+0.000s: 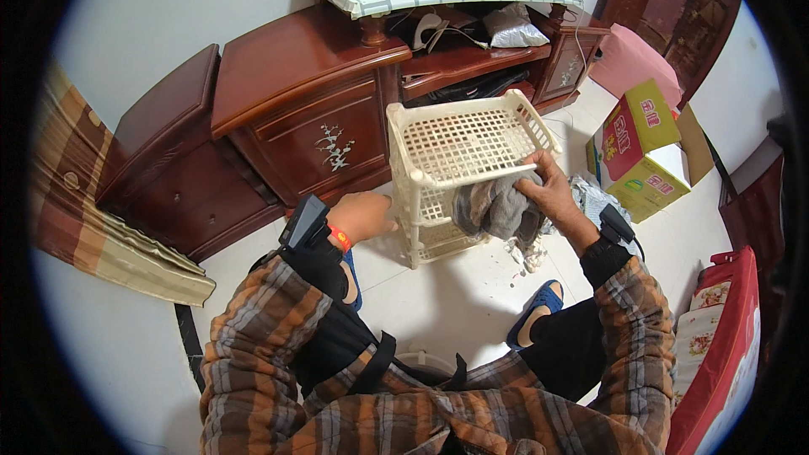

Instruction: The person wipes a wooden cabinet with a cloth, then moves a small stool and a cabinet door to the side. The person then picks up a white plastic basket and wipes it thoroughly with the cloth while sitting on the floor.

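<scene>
A cream plastic rack [415, 179] with a grid top tier and more tiers below stands on the floor in front of me. My right hand [552, 194] is at its front right corner, closed on a grey cloth [499, 209] that hangs bunched against the front of the rack, just under the top tier's rim. My left hand [362, 216] hovers to the left of the rack with thumb and fingers apart and nothing seen in it. Its fingertips are partly hidden. Below the cloth, a crumpled pale rag [531, 253] lies on the floor among small bits of dirt.
Dark red wooden cabinets [316, 126] line the wall behind the rack. A open green-and-yellow carton [645, 156] stands at the right, with a crumpled light cloth [598, 194] beside it. My feet in blue slippers [536, 312] flank the rack's near side. A red-edged padded item [716, 345] is at far right.
</scene>
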Demonstrator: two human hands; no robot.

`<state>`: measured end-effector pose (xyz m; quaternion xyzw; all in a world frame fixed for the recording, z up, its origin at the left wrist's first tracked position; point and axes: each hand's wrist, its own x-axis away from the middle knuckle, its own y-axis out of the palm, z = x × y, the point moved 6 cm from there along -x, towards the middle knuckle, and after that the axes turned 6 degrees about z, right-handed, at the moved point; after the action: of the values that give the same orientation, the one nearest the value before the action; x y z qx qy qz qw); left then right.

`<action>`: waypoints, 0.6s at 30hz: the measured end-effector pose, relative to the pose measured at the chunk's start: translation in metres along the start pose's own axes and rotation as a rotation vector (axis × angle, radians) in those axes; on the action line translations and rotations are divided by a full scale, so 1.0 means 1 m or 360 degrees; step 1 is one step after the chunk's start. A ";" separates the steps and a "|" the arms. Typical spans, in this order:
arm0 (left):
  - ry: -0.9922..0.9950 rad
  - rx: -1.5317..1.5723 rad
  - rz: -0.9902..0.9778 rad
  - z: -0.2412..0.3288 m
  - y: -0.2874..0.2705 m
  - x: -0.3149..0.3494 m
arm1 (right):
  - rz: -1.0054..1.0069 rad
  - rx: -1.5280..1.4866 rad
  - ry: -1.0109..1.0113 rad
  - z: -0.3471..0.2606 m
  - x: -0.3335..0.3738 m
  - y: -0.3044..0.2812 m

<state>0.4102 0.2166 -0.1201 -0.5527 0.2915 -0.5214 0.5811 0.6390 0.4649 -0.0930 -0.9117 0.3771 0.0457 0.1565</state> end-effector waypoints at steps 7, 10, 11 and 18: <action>0.0048 0.1331 0.0273 0.010 0.021 0.019 | -0.0267 0.0030 0.0061 -0.016 0.028 0.002; 0.0097 0.1548 0.0413 0.028 0.015 0.032 | -0.0398 0.0270 0.0222 -0.038 0.039 -0.002; 0.0080 0.1591 0.0488 0.034 0.011 0.035 | -0.0456 0.0366 0.0265 -0.048 0.042 -0.003; -0.0032 0.2168 0.1183 0.071 -0.009 0.011 | -0.0481 0.0244 -0.0102 -0.154 0.051 -0.008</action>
<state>0.4758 0.2322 -0.0932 0.0559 0.0677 -0.3514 0.9321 0.6754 0.3870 0.0445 -0.9415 0.2329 0.0218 0.2425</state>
